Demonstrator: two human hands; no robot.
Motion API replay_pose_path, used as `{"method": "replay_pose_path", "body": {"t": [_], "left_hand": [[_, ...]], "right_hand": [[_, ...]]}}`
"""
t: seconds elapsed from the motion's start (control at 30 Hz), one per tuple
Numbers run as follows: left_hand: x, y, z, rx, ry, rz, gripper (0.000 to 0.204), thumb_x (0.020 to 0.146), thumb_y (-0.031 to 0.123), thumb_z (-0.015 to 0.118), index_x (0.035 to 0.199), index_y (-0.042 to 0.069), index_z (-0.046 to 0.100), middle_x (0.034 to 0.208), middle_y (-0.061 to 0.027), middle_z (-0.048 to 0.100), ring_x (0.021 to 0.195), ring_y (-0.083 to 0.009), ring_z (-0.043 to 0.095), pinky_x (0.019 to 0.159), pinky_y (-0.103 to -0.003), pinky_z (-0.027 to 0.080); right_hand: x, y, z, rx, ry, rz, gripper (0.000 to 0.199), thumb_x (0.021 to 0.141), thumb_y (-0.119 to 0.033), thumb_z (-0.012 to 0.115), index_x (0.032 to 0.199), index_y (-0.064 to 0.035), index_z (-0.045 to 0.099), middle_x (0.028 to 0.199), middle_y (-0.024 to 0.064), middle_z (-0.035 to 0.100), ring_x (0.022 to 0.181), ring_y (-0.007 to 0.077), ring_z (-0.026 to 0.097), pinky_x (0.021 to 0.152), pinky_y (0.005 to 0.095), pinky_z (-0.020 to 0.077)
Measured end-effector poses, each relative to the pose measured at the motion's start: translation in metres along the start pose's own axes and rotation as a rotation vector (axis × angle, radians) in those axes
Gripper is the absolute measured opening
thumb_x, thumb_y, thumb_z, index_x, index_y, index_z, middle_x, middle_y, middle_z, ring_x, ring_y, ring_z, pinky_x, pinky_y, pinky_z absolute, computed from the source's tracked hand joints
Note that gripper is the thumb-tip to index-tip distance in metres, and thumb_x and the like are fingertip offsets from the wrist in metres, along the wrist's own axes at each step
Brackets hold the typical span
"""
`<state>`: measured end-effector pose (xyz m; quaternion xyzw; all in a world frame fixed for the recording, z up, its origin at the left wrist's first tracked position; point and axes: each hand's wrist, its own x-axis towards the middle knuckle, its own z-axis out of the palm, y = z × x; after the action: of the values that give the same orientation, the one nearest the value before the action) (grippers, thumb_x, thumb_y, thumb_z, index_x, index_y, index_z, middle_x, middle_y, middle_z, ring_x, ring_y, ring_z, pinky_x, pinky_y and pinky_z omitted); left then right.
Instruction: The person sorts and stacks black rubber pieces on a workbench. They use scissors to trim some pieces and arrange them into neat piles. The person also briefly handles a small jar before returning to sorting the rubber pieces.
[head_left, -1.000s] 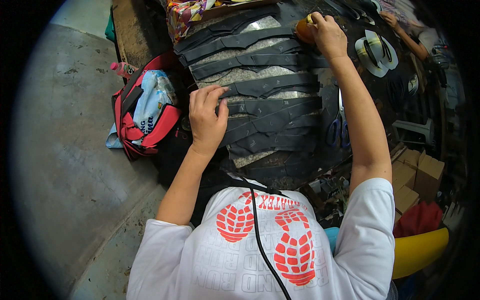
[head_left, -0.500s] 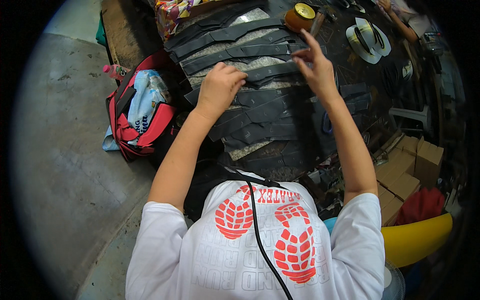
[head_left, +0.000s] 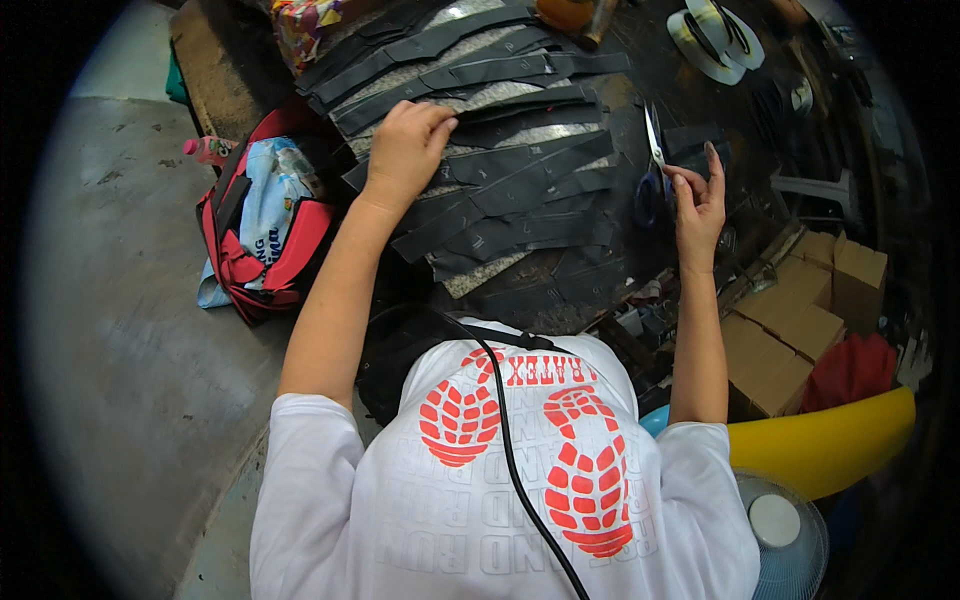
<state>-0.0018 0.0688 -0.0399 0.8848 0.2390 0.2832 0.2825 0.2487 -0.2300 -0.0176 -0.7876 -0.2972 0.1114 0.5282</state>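
Head view: left hand [head_left: 405, 145] curled on dark strips [head_left: 500, 180]; right hand [head_left: 700, 195] open beside scissors [head_left: 652, 160] (red bag [head_left: 265, 240] left).

Brown cardboard boxes [head_left: 800, 325] stand stacked at the right of the view, below the edge of the counter [head_left: 770, 200], plain and closed, with no label discernible. A blue-and-white printed plastic package [head_left: 265, 200] lies in the open red bag [head_left: 262, 262] on the floor at the left. A colourful patterned wrapped parcel [head_left: 300, 22] sits at the counter's far left corner. No signs or screens visible.
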Motion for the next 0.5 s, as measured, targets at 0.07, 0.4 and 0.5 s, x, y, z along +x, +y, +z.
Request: {"method": "replay_pose_path", "body": {"t": [0.07, 0.4, 0.5], "left_hand": [[0.0, 0.0, 0.002, -0.003, -0.006, -0.04, 0.013, 0.09, 0.016, 0.071, 0.095, 0.005, 0.075, 0.095, -0.0082, 0.074, 0.09, -0.0292, 0.067, 0.081, -0.04, 0.054], [0.005, -0.001, -0.004, 0.061, -0.1, -0.024, 0.02, 0.089, 0.024, 0.073, 0.101, 0.008, 0.076, 0.095, -0.0071, 0.072, 0.092, -0.0295, 0.066, 0.083, -0.041, 0.054], [0.005, 0.001, -0.003, 0.128, -0.093, 0.207, 0.02, 0.089, 0.025, 0.073, 0.102, 0.009, 0.076, 0.096, -0.0054, 0.071, 0.094, -0.0291, 0.065, 0.083, -0.041, 0.053]], "right_hand": [[-0.01, 0.006, -0.015, 0.001, 0.045, -0.006, 0.06, 0.1, -0.002, 0.059, 0.156, -0.002, 0.036, 0.107, 0.0109, 0.075, 0.102, 0.0141, 0.068, 0.098, 0.0289, 0.0489], [-0.057, 0.015, -0.037, -0.108, 0.09, 0.099, 0.06, 0.103, -0.002, 0.056, 0.157, -0.0033, 0.032, 0.109, 0.0117, 0.073, 0.104, 0.0151, 0.068, 0.1, 0.0295, 0.0511], [-0.063, 0.019, -0.036, -0.143, 0.093, 0.09, 0.06, 0.102, -0.006, 0.059, 0.157, -0.007, 0.036, 0.109, 0.009, 0.074, 0.102, 0.0131, 0.067, 0.099, 0.0292, 0.0496]]}}
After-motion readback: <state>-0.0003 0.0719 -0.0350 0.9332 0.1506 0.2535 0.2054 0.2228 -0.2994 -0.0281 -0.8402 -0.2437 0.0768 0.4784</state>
